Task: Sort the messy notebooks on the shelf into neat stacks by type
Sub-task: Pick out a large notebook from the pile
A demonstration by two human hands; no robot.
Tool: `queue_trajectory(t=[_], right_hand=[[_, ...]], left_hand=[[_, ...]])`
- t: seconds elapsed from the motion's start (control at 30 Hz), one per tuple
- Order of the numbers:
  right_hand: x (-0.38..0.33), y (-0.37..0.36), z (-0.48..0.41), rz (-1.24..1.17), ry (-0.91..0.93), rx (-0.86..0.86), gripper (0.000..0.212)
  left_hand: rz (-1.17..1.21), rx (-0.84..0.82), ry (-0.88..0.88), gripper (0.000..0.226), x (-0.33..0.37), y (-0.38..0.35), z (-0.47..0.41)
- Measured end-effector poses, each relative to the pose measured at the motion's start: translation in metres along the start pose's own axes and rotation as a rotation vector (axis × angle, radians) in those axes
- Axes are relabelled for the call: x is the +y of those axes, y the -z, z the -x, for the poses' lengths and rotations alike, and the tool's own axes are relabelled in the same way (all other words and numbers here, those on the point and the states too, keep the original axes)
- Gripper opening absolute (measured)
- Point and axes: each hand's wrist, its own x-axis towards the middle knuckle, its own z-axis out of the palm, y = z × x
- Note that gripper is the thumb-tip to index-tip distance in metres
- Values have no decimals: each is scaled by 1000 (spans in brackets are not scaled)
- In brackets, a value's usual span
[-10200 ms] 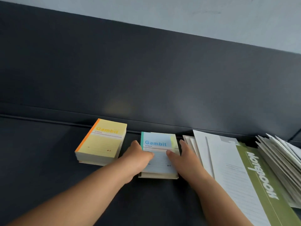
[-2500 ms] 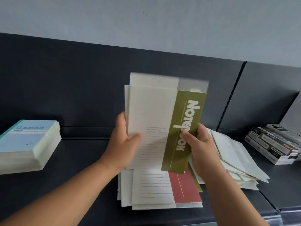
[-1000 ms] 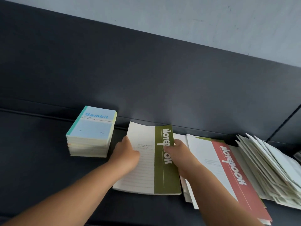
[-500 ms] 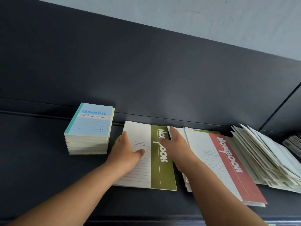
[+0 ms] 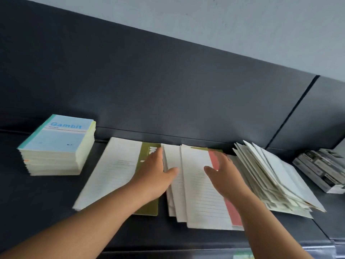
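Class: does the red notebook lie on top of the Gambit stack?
No: the red notebook lies to the right of the green notebook, which sits between it and the Gambit stack.

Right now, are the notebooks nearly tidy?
Partly. The Gambit stack looks neat, and a green notebook lies apart. The left hand and right hand are at the uneven red-topped pile. The fanned pile beside it looks unsorted.

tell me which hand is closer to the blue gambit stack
Left. The left hand lies on the green notebook beside the blue stack; the right hand is farther right, over the red notebook.
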Motion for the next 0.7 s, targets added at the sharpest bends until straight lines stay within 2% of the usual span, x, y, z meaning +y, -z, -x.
queue_trajectory(t=[0.07, 0.17, 0.27, 0.37, 0.53, 0.7], right_hand=[[26, 11, -6, 34, -72, -15, 55], [62, 17, -16, 44, -119, -50, 37], [77, 17, -18, 4, -72, -149, 39], [77, 14, -19, -21, -19, -161, 43], [77, 12, -24, -84, 38, -200, 51], [82, 13, -25, -156, 86, -213, 33]], left_hand=[[40, -8, 79, 50, 10, -17, -3], [-3, 11, 208, 60, 19, -39, -12], [-35, 50, 291, 71, 29, -54, -20], [-73, 94, 339, 75, 35, -64, -24], [-105, 161, 272, 70, 33, -77, -34], [-73, 169, 237, 58, 33, -78, -32]])
